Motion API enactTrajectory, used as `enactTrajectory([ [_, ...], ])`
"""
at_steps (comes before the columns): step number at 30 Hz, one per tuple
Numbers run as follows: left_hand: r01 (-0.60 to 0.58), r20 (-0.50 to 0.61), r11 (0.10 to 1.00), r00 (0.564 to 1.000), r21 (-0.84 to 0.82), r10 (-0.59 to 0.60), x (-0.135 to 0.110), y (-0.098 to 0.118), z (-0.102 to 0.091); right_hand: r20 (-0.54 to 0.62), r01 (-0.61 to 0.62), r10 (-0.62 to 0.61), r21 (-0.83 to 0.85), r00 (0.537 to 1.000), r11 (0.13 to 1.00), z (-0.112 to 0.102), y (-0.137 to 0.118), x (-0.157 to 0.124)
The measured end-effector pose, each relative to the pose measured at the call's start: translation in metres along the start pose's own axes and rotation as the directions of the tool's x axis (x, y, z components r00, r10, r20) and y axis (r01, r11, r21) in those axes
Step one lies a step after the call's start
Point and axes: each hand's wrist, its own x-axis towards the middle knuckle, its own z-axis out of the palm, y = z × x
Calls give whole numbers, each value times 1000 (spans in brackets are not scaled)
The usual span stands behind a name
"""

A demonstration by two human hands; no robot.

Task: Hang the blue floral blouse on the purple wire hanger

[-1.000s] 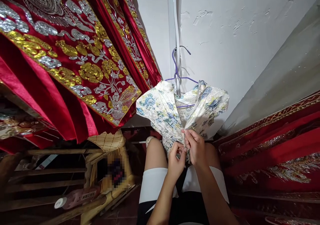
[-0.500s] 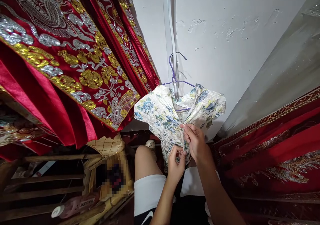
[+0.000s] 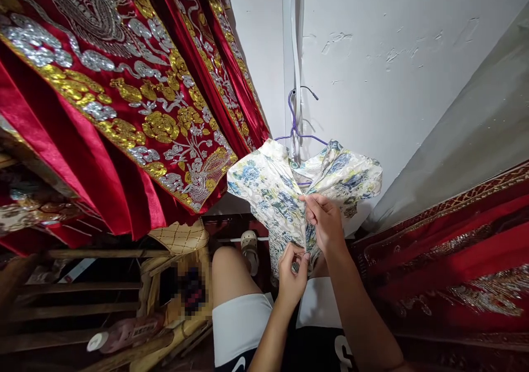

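A white dress [image 3: 268, 190] with blue and yellow flowers hangs on a purple wire hanger [image 3: 294, 124], its neckline parted in a V. Along its centre opening, my right hand [image 3: 324, 220] pinches the fabric edge or zipper just below the neckline. Lower on the same line, my left hand [image 3: 294, 267] pinches the opening, thumb and fingers pressed together. Whether a zipper pull sits between the right fingers is too small to tell. The dress's lower part falls between my knees, partly hidden by my hands.
Red cloth with gold and silver sequins [image 3: 161, 127] hangs at left. More red embroidered fabric [image 3: 475, 256] stands at right. A wooden rack [image 3: 82, 286] at lower left holds a pink bottle [image 3: 128, 333]. Behind the hanger runs a white pipe [image 3: 296, 41] along the wall.
My right hand has moved slightly up the opening towards the neckline, while my left hand keeps its pinch lower down. The view has shifted a little.
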Motion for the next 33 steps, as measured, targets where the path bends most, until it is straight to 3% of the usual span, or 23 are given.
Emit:
enactTrajectory([
  [14,-93,3,993,996,69,93,-1,-6,14,1,10,-10,-61,1000,998,15,-38,10],
  [23,-90,59,991,995,98,85,-1,-18,20,-24,37,-37,5,999,999,16,-40,21],
  [33,-78,86,991,994,111,69,0,-23,11,58,91,-94,50,994,995,19,-41,29],
])
